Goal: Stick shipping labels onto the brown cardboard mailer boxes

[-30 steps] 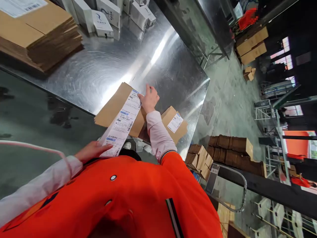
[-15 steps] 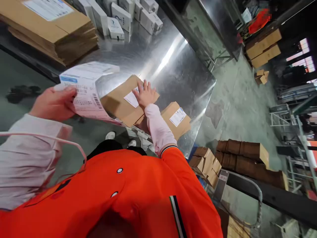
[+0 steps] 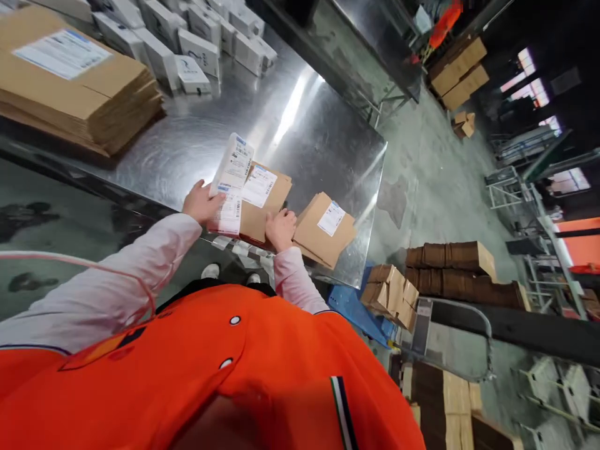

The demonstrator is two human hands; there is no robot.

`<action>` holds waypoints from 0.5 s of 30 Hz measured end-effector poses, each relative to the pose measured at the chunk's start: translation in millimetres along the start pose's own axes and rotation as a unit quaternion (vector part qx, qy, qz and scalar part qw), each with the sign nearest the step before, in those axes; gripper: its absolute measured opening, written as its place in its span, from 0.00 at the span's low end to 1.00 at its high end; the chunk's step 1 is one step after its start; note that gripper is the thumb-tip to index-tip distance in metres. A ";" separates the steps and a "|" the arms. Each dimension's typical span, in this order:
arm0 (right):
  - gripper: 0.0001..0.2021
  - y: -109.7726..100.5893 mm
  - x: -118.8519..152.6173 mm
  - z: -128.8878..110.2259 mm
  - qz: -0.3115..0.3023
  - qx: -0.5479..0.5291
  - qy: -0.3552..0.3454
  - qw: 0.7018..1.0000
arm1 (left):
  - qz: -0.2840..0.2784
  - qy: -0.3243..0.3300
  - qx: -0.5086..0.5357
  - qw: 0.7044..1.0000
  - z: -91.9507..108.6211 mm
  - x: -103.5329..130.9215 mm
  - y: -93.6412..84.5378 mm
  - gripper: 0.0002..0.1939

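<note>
My left hand (image 3: pixel 202 203) is closed on a strip of printed shipping labels (image 3: pixel 230 164), thumb on top. The strip's far end stands up above the metal table. Partly under it lies a small stack of brown cardboard mailers (image 3: pixel 279 187), the top one bearing a white label (image 3: pixel 259 185). My right hand (image 3: pixel 281 230) has its fingers curled round the near right edge of this stack; the fingertips are partly hidden. Just to the right, a second fanned pile of mailers (image 3: pixel 312 228) carries a label (image 3: pixel 331 218) too.
A tall stack of flat cardboard mailers (image 3: pixel 107 119) sits at the table's left. Several small white boxes (image 3: pixel 199 53) stand behind it. The metal table (image 3: pixel 328 144) ends at the right, with cartons (image 3: pixel 391 294) beyond. A pink cable (image 3: pixel 107 267) crosses my left sleeve.
My left hand has brought the label strip rightward over the mailers. My right hand has moved from flat on the top label to the stack's near edge. The camera view has shifted.
</note>
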State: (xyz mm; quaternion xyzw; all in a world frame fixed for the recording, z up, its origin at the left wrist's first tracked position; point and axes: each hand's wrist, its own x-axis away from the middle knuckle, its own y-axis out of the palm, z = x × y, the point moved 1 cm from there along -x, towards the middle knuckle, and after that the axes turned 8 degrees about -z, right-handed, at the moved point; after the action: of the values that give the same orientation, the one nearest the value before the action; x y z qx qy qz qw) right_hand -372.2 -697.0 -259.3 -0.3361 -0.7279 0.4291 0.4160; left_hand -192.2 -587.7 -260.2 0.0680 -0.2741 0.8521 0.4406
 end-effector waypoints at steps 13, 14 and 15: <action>0.30 -92.3 28.2 148.3 0.164 -0.279 0.089 0.942 | -0.081 0.055 0.304 0.948 55.6 65.6 -16.7 0.32; 0.33 -94.4 30.1 147.7 0.158 -0.246 0.118 0.949 | -0.083 0.059 0.298 0.949 48.2 70.9 -14.5 0.36; 0.35 -90.8 31.0 138.9 0.130 -0.231 0.108 0.958 | -0.090 0.055 0.287 0.952 39.8 76.3 -10.7 0.39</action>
State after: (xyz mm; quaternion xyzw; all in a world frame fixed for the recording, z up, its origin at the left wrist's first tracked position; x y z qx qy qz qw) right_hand -521.6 -755.6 -207.0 -0.5594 -0.7076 0.2608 0.3440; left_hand -234.7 -549.3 -195.1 0.1694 0.0140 0.8542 0.4915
